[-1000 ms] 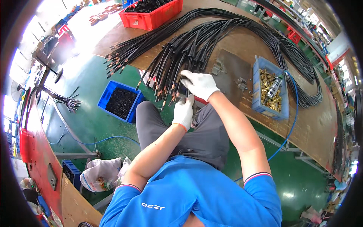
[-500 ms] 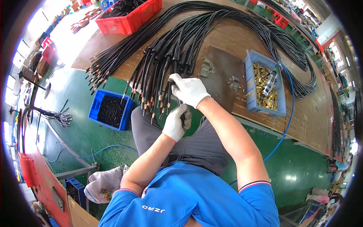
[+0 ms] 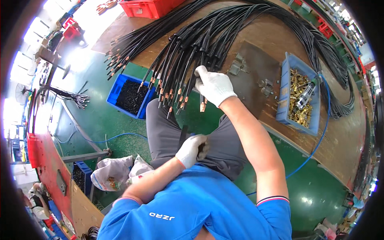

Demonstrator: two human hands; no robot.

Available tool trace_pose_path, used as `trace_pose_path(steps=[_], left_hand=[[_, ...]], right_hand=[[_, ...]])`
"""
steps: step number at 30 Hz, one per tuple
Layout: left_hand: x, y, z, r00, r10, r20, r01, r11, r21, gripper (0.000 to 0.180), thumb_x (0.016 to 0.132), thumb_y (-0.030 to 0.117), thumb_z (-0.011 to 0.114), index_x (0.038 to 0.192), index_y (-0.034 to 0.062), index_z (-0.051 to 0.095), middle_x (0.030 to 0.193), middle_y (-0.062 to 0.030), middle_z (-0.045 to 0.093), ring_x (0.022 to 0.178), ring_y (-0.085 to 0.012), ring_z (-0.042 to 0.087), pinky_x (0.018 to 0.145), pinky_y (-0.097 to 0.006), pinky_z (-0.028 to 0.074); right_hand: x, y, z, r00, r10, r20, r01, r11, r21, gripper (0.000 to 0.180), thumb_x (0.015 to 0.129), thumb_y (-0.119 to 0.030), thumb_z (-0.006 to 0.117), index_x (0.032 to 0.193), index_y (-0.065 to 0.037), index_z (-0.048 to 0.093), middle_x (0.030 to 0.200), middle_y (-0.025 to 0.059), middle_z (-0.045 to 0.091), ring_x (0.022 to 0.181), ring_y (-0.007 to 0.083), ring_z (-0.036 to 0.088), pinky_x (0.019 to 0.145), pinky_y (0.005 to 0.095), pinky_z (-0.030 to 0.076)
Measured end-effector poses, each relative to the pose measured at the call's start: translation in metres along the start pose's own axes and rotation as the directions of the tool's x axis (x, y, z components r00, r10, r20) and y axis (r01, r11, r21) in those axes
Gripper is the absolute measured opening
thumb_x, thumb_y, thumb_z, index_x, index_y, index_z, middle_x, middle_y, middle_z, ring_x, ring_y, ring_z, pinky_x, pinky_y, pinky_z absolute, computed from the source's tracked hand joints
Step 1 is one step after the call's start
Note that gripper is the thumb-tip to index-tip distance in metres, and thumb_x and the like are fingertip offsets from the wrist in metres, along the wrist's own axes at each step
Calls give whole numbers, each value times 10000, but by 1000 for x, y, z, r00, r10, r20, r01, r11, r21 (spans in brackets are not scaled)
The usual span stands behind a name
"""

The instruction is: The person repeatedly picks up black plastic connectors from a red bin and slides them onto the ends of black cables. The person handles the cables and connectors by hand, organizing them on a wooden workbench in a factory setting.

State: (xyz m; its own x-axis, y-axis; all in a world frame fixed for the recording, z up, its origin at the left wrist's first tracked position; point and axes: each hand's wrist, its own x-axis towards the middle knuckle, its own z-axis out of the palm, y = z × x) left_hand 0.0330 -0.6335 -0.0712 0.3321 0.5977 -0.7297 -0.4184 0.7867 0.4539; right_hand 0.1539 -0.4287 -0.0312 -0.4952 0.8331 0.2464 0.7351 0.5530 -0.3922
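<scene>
My right hand (image 3: 216, 86), in a white work glove, is closed around a black cable just above its bare copper end (image 3: 203, 106). That cable hangs at the right side of a bunch of black cables (image 3: 178, 66), whose copper-tipped ends stick out past the table edge over my lap. Thicker black sleeves (image 3: 196, 43) sit higher up on the bunch. My left hand (image 3: 193, 150), also gloved, is curled closed near my waist, apart from the cables. A short dark strip (image 3: 183, 135) shows beside its fingers; what the hand holds is mostly hidden.
A blue bin (image 3: 298, 96) of brass fittings stands on the table at right, with a hand tool (image 3: 306, 96) and blue hose on top. Small metal blocks (image 3: 239, 64) lie on a dark plate. A blue crate (image 3: 132, 96) of black bits stands left of my knees. A red crate (image 3: 150, 9) is behind.
My left hand has drawn back from the cable ends toward my waist. My right hand keeps its grip near the cable's end, whose bare copper now shows. The view has shifted.
</scene>
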Motion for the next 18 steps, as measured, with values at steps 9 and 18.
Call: trace_pose_path(steps=[9,18], left_hand=[[2,32,-67,877,437,-201,-481,796,-367,175,1038,215,564,1160,116,640,961,-30,644,784,-153,591,641,-302,467],[4,46,-43,911,351,-215,-406,854,-326,338,1089,450,577,1126,128,673,831,0,658,662,-138,554,592,-287,408]], right_hand=[[-5,-11,-13,948,-144,-283,99,981,-166,547,774,-192,753,1303,-206,612,1156,116,656,1011,352,666,937,492,518],[4,2,-9,769,-639,-4,636,766,-92,309,756,-138,753,1063,-112,725,1132,59,679,1190,302,621,1057,479,487]])
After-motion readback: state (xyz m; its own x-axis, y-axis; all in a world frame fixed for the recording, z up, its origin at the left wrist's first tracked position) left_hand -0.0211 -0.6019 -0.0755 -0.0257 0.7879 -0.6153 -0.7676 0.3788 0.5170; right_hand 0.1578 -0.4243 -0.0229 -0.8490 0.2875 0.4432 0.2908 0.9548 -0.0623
